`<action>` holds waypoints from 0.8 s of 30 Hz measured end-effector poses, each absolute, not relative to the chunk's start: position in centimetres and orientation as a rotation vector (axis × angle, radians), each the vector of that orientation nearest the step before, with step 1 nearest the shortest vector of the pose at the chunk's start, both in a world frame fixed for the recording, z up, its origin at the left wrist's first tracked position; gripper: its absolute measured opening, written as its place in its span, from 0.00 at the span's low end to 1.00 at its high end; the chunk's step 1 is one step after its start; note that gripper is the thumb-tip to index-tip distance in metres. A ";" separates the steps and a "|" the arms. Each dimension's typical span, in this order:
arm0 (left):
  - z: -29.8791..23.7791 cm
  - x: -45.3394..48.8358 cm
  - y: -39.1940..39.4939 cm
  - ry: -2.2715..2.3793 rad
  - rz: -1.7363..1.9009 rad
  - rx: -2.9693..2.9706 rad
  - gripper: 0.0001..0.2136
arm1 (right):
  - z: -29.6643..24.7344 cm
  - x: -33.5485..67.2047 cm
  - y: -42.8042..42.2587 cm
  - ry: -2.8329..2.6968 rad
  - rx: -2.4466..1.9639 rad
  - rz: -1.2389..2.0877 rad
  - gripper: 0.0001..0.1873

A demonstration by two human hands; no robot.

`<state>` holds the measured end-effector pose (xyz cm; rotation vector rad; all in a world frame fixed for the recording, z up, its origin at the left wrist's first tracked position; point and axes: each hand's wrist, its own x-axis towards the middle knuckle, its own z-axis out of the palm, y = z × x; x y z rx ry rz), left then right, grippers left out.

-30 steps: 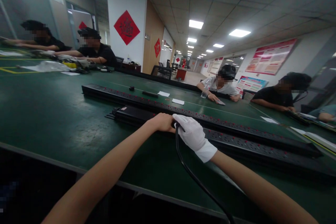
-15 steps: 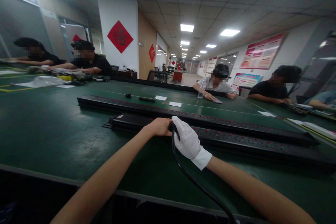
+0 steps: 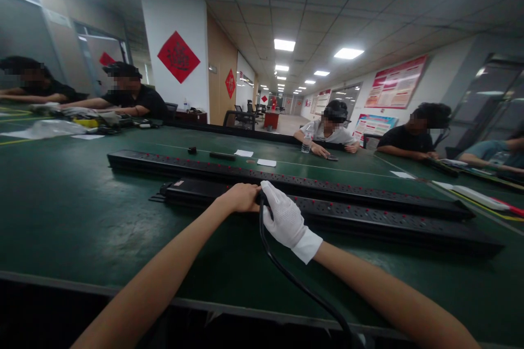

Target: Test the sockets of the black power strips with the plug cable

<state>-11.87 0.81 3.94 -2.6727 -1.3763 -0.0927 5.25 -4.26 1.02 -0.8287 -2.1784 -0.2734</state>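
Head camera: the right hand (image 3: 284, 220), in a white dotted glove, is gripping a black cable (image 3: 286, 270) close to its end, and the rest of it hangs down towards the near edge of the green worktop (image 3: 98, 218). The bare left hand (image 3: 242, 198) meets it there, its fingertips partly hidden, so whether they clasp anything I cannot tell. Both are over the front power strip (image 3: 356, 214), a long black one with red dots, which lies lengthwise across the worktop's middle. Just behind, towards the far edge, runs the rear power strip (image 3: 323, 183). Beyond that lie two white slips (image 3: 267, 163) and a short dark bar (image 3: 222, 156).
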 end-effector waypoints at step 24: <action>3.8 -11.9 0.9 -1.337 -0.101 -2.689 0.25 | 0.9 5.2 -4.2 -2.172 -0.820 -0.273 0.30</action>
